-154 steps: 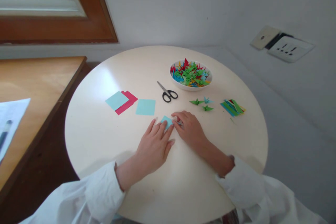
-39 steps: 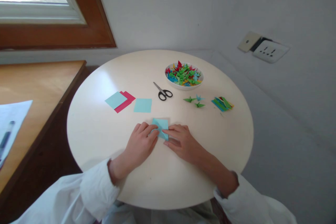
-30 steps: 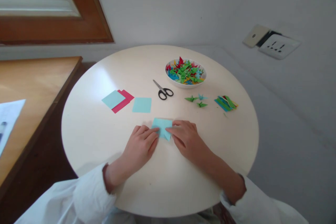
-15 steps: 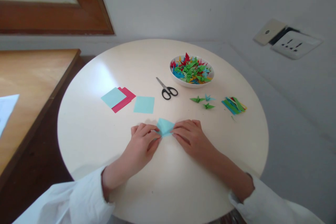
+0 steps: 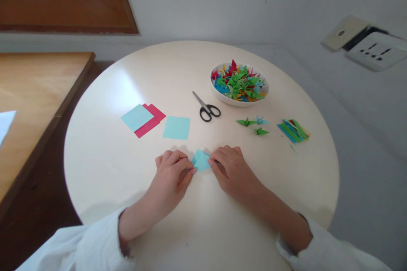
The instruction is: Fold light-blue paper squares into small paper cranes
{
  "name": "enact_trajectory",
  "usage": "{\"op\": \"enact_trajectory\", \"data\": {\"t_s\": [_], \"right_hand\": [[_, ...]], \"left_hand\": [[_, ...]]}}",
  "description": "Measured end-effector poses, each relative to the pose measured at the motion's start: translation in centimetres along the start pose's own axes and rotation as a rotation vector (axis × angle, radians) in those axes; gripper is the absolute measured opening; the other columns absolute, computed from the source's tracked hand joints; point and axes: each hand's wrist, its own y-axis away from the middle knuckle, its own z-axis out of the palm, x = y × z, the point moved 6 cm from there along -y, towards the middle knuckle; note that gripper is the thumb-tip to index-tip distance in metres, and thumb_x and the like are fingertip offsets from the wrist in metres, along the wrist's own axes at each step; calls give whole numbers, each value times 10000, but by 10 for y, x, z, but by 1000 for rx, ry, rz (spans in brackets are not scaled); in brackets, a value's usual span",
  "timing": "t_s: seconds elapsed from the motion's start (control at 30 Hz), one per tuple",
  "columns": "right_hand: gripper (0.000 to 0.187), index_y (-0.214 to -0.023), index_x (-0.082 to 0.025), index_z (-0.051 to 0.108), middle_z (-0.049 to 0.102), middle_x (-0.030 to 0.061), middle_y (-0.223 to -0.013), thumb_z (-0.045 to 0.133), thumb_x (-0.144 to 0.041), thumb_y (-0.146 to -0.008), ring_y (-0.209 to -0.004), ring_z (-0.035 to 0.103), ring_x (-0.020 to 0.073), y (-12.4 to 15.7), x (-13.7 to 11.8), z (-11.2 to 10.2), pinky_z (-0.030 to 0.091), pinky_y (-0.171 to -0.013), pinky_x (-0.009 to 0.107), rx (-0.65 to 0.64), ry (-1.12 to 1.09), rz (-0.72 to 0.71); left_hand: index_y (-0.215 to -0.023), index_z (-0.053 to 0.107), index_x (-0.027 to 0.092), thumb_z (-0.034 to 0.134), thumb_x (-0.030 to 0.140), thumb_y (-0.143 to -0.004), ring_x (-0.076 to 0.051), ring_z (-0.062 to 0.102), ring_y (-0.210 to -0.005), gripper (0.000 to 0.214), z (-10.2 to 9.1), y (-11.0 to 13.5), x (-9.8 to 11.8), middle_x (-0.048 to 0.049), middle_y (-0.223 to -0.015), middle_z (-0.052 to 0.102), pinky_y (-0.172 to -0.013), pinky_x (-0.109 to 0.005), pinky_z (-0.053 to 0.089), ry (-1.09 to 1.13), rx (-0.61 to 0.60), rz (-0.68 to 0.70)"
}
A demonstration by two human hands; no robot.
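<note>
A small sheet of light blue origami paper (image 5: 201, 161), partly folded, is held just above or on the table between my two hands. My left hand (image 5: 173, 173) pinches its left corner between thumb and fingers. On the opposite side, my right hand (image 5: 230, 169) is closed on the right corner. Fingertips cover both ends of the paper. Beyond the hands lies a flat light blue square (image 5: 177, 127). Further left, another light blue square (image 5: 137, 117) rests on dark pink sheets (image 5: 152, 122).
Black-handled scissors (image 5: 206, 108) lie mid-table. A white bowl (image 5: 237, 102) of colourful paper cranes stands behind them. Several loose cranes (image 5: 246, 122) and a pile of paper strips (image 5: 293, 131) are at right on the round table (image 5: 203, 237). A wooden desk (image 5: 41, 76) stands left.
The paper between my hands has changed shape: its upper point is lower and a raised fold shows in its middle. My hands keep their pinch. The whole view has shifted slightly.
</note>
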Motion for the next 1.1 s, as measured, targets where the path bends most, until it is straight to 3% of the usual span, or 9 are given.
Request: {"op": "enact_trajectory", "data": {"t_s": [0.57,1.1], "right_hand": [[207,-652,-178,527,579,4,-637,477,-200,-852,-649,460,162,-3,-3,0,237,-653,297,118,130,21],[180,-643,-184,529,600,-8,-652,543,-214,-820,-655,463,157,-5,0,2,225,-652,295,85,162,51]], "left_hand": [[-687,544,159,398,224,-881,-210,410,-819,252,2,0,-2,-64,-890,518,-711,-402,328,-41,-4,-20],[-593,528,153,441,207,-843,-213,395,-811,270,1,0,1,-76,-894,506,-699,-396,333,-129,24,0]]}}
